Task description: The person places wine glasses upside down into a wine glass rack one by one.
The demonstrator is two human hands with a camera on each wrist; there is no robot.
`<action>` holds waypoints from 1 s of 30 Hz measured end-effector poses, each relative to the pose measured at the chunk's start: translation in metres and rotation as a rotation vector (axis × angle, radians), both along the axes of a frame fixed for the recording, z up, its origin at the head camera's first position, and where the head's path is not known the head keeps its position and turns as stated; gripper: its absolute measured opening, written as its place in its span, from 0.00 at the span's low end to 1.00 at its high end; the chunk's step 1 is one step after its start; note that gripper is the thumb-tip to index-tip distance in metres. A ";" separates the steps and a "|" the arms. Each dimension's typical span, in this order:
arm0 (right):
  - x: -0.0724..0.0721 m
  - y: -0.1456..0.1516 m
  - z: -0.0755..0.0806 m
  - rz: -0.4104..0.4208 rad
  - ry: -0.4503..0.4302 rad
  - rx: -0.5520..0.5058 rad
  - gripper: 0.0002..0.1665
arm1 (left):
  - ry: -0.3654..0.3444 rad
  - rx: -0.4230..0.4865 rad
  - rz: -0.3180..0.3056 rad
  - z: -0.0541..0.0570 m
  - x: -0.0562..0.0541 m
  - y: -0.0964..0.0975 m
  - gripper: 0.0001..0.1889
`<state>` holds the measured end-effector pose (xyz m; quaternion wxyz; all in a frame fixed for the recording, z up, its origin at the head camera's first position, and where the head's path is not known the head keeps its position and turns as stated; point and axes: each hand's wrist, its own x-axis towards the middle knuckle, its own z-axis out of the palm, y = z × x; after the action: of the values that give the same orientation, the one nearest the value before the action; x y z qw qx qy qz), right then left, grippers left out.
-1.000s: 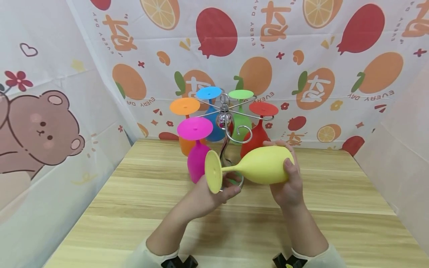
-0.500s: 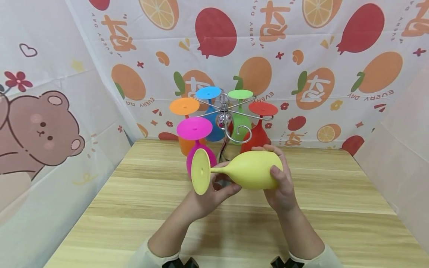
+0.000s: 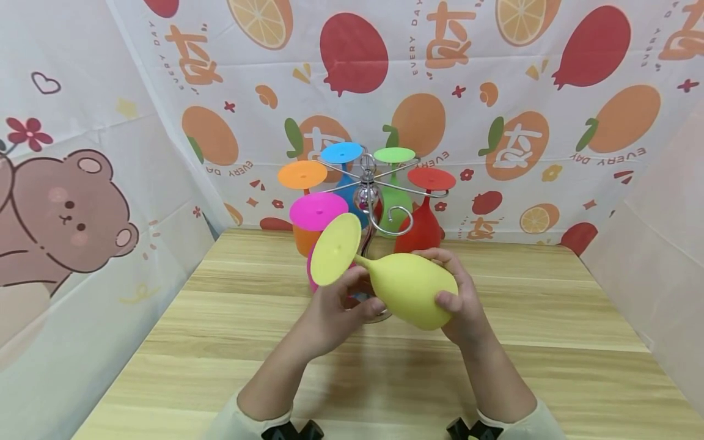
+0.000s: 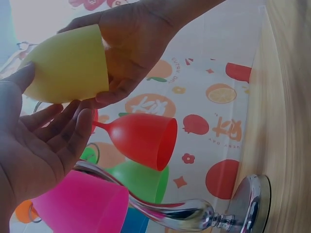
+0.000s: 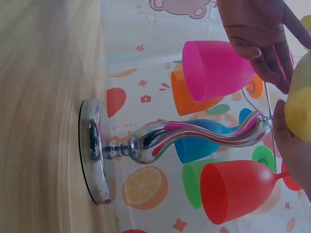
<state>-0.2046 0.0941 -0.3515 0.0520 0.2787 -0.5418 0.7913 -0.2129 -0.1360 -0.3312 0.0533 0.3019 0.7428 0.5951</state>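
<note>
A yellow plastic wine goblet [image 3: 409,290] is held tilted above the table, its round foot up and to the left, its bowl lower right. My right hand [image 3: 467,305] grips the bowl near the rim, thumb on the near side. Beside the stem end, my left hand [image 3: 332,315] touches the bowl with thumb and extended fingers, as the left wrist view shows. Behind them stands a chrome stemware rack [image 3: 367,198]. Hanging upside down from it are pink [image 3: 319,211], orange [image 3: 302,175], blue [image 3: 342,151], green [image 3: 395,154] and red goblets [image 3: 423,229].
The rack's round base [image 4: 255,204] rests on the wooden table [image 3: 522,342]. One curled arm [image 3: 401,220] points toward me with no goblet on it. A fruit-printed cloth [image 3: 352,55] hangs behind, and a bear-printed cloth [image 3: 71,214] on the left.
The yellow goblet has moved left, and its foot has swung upward while its bowl dropped. Both hands have moved with it; the left fingers now lie nearer the stem end of the bowl.
</note>
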 end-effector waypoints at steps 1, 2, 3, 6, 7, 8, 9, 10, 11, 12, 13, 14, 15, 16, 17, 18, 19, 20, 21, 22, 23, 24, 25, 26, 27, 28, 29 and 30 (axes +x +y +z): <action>0.000 0.001 0.000 0.011 0.000 0.019 0.25 | -0.004 -0.003 0.000 0.001 0.000 -0.001 0.21; 0.000 0.001 0.000 0.023 0.001 0.035 0.26 | -0.007 -0.005 -0.001 0.001 0.000 -0.001 0.21; 0.000 0.002 0.000 0.033 0.003 0.046 0.27 | -0.006 -0.002 -0.005 0.001 0.000 -0.001 0.22; -0.001 0.003 -0.001 0.067 0.011 0.070 0.31 | 0.010 0.017 -0.023 0.000 -0.001 -0.002 0.23; -0.001 0.004 -0.001 0.081 0.018 0.076 0.32 | 0.012 0.026 -0.028 0.000 -0.002 -0.003 0.22; -0.002 0.004 -0.002 0.095 0.024 0.085 0.33 | 0.020 0.031 -0.031 -0.001 -0.002 -0.003 0.22; -0.002 0.005 -0.002 0.107 0.036 0.099 0.34 | 0.027 0.035 -0.030 -0.001 -0.003 -0.003 0.22; -0.002 0.005 -0.003 0.121 0.049 0.113 0.35 | 0.032 0.039 -0.028 -0.002 -0.003 -0.004 0.23; -0.002 0.005 -0.004 0.129 0.065 0.130 0.36 | 0.038 0.042 -0.023 -0.002 -0.003 -0.004 0.24; -0.003 0.005 -0.004 0.137 0.079 0.143 0.37 | 0.041 0.044 -0.016 -0.002 -0.003 -0.004 0.25; -0.003 0.005 -0.005 0.142 0.094 0.156 0.39 | 0.041 0.044 -0.007 -0.003 -0.003 -0.004 0.26; -0.003 0.004 -0.005 0.141 0.108 0.172 0.40 | 0.044 0.044 0.000 -0.003 -0.003 -0.004 0.26; -0.002 0.004 -0.005 0.140 0.124 0.186 0.42 | 0.040 0.049 0.005 -0.003 -0.003 -0.004 0.27; -0.002 0.003 -0.006 0.137 0.134 0.198 0.43 | 0.036 0.052 0.010 -0.003 -0.003 -0.004 0.27; -0.002 0.002 -0.005 0.131 0.143 0.215 0.45 | 0.030 0.054 0.013 -0.003 -0.003 -0.004 0.27; -0.001 0.002 -0.005 0.126 0.151 0.229 0.46 | 0.023 0.054 0.018 -0.003 -0.003 -0.004 0.26; 0.000 0.001 -0.005 0.117 0.160 0.248 0.48 | 0.015 0.053 0.024 -0.002 -0.003 -0.003 0.25; 0.001 0.000 -0.004 0.110 0.166 0.265 0.50 | 0.006 0.050 0.029 -0.002 -0.003 -0.003 0.25; 0.002 -0.001 -0.004 0.103 0.173 0.280 0.51 | 0.000 0.045 0.036 -0.002 -0.003 -0.003 0.24; 0.002 -0.001 -0.003 0.091 0.177 0.295 0.52 | -0.004 0.039 0.044 -0.002 -0.002 -0.003 0.23; 0.003 -0.002 -0.003 0.082 0.181 0.305 0.52 | -0.013 0.034 0.051 -0.001 -0.002 -0.003 0.23; 0.004 -0.002 -0.002 0.073 0.179 0.310 0.53 | -0.020 0.029 0.059 -0.001 -0.002 -0.003 0.23; 0.004 -0.002 -0.002 0.067 0.178 0.312 0.53 | -0.024 0.024 0.064 0.000 -0.001 -0.003 0.23; 0.004 -0.003 -0.002 0.060 0.178 0.310 0.53 | -0.024 0.019 0.068 0.000 0.000 -0.003 0.23; 0.004 -0.003 -0.002 0.054 0.180 0.307 0.53 | -0.020 0.013 0.071 0.000 0.000 -0.003 0.23; 0.003 -0.002 -0.002 0.048 0.182 0.303 0.53 | -0.021 0.007 0.074 0.001 0.001 -0.002 0.24; 0.003 -0.002 -0.002 0.041 0.181 0.297 0.53 | -0.021 0.003 0.075 0.001 0.001 -0.001 0.24; 0.003 -0.002 -0.002 0.032 0.181 0.292 0.53 | -0.016 -0.001 0.074 0.001 0.002 -0.001 0.25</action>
<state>-0.2020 0.0924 -0.3539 0.0471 0.3619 -0.6395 0.6766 -0.2109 -0.1365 -0.3302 0.0374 0.2696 0.7533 0.5988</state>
